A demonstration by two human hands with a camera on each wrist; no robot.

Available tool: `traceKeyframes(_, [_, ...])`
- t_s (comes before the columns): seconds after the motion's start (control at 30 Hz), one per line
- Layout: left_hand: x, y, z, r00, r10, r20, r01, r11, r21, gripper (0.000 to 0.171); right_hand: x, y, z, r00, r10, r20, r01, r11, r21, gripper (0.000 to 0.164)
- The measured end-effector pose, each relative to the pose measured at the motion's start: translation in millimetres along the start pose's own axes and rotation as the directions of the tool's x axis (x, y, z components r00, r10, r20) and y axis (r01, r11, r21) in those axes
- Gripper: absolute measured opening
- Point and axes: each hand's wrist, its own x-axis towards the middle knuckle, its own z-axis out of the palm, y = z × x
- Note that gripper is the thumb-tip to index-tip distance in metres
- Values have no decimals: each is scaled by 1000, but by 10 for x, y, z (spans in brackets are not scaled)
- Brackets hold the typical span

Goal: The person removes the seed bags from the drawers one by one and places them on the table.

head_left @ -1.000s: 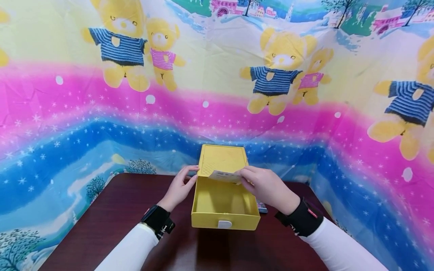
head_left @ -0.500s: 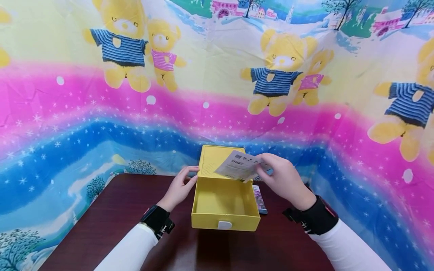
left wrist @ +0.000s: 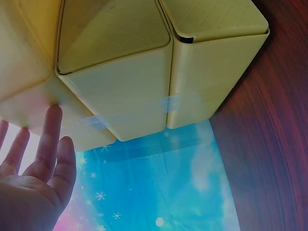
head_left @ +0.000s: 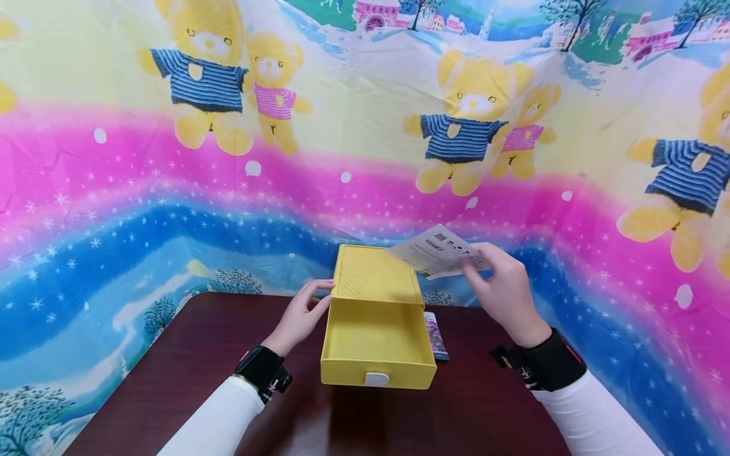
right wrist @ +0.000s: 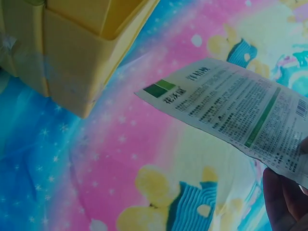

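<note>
A yellow drawer cabinet (head_left: 373,278) stands at the middle of the table's far side. Its top drawer (head_left: 348,372), with a pale round-edged handle, is pulled out, and nothing shows inside it. My left hand (head_left: 301,318) touches the cabinet's left side with fairly straight fingers; in the left wrist view the fingers lie against the stacked drawers' side (left wrist: 125,106). Up and right of the cabinet, my right hand (head_left: 507,291) pinches a flat printed packet (head_left: 436,253) by its edge. The right wrist view shows small print and green bands on the packet (right wrist: 211,101).
On the dark wooden table (head_left: 239,380), a second packet (head_left: 435,335) with a purple floral print lies right of the drawer, partly hidden by it. A cloth backdrop (head_left: 353,152) with printed bears hangs close behind and beside the table.
My right hand has lifted the packet from over the drawer, up and to the right. The second packet has come into fuller view. My left hand has stayed at the cabinet.
</note>
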Motion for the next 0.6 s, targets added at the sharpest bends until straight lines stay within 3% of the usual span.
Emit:
traceKeyframes(0.47, [2,-1,-10,1000,3,2,-3,1000,10,31,-324,505,150,986,166,-8,-166,985,-49,27])
traceKeyframes(0.6, [-10,-6,-12,1000,-9,-1,9,1000,6,31,-564,730,289,980,199,10,-199,977,80,26])
